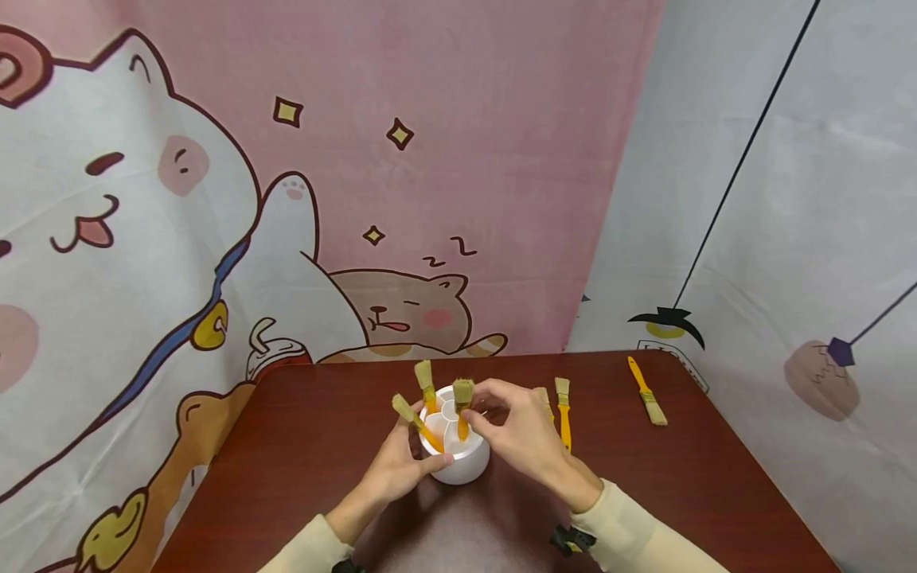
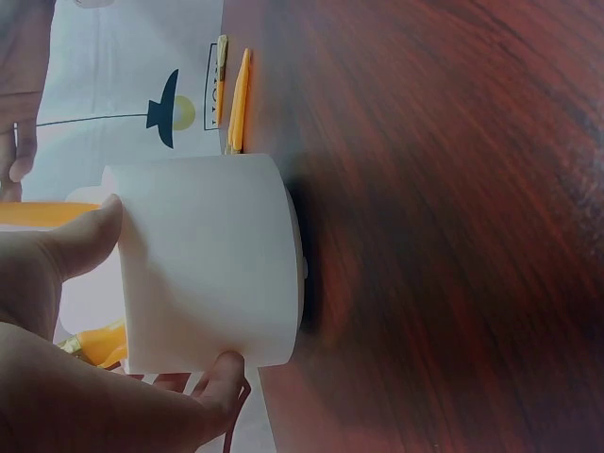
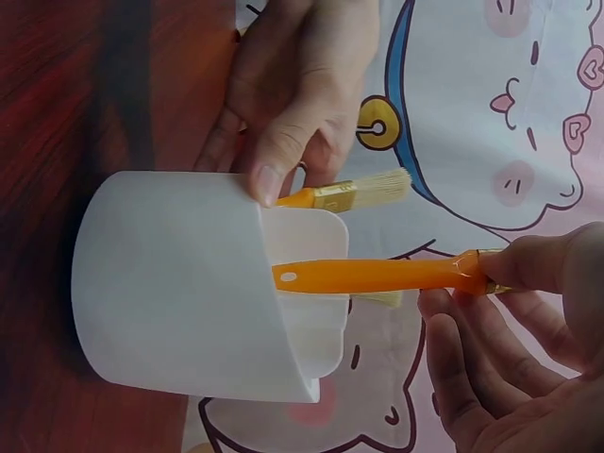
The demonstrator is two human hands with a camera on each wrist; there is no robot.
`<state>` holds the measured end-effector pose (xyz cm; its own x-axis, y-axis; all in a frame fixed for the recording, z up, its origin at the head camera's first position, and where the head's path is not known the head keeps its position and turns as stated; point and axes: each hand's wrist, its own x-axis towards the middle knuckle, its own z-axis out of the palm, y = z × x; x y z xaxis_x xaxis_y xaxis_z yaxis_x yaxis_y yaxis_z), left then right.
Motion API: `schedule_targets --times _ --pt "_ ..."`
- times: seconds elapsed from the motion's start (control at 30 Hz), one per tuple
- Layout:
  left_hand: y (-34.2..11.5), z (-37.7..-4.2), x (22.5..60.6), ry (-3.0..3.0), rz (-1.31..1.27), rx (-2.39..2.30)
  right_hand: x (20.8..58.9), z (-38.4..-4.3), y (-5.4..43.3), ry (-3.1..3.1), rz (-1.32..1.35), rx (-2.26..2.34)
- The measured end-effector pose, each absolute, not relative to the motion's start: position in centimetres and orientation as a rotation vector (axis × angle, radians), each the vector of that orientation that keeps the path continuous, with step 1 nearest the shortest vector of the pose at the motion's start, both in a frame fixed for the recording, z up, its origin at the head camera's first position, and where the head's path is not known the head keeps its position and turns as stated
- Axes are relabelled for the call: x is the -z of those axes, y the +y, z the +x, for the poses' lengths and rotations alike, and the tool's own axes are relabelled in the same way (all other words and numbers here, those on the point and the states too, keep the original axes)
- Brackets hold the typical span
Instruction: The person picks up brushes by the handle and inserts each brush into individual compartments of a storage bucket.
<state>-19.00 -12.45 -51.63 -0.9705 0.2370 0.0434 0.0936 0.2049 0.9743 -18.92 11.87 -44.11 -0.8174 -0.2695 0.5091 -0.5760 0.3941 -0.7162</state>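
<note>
Steadying cup (image 1: pixel 462 471): my left hand (image 1: pixel 399 463) grips its left side at mid table (image 1: pixel 301 446), likely against tipping.
Pinched brush (image 3: pixel 377 276): my right hand (image 1: pixel 526 430) holds it handle-down over the cup, presumably keeping bristles (image 1: pixel 463 388) clear.

Dk red-brown surface (image 1: pixel 301 454) stands by pink backdrop (image 1: pixel 487 143) w/ lg white cartoon cat (image 1: pixel 158 270) & sm brown animal (image 1: pixel 411 301); pale sheet (image 1: pixel 802 207) hangs R

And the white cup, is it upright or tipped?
Upright: in the head view, the cup opens upward, and two brushes lean in it, bristles up.
</note>
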Motion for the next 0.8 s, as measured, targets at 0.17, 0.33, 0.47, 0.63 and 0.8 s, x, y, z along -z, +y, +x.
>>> schedule_targets --times 0.17,0.33,0.47,0.63,0.8 --pt "-12.5 -19.1 51.6 2.351 0.332 -1.875 44.6 -19.0 11.7 -2.354 0.742 -1.349" --pt "-12.5 -19.1 51.6 2.341 0.343 -1.881 45.0 -19.2 11.6 -2.360 0.758 -1.348" --pt "-12.5 -19.1 51.6 2.337 0.347 -1.880 45.4 -19.2 11.6 -2.363 0.779 -1.344" --pt "-12.6 -19.1 51.5 2.336 0.351 -1.874 45.8 -19.3 11.6 -2.378 0.783 -1.348" --pt "-12.6 -19.2 51.6 2.334 0.358 -1.875 46.2 -19.3 11.4 -2.381 0.789 -1.290"
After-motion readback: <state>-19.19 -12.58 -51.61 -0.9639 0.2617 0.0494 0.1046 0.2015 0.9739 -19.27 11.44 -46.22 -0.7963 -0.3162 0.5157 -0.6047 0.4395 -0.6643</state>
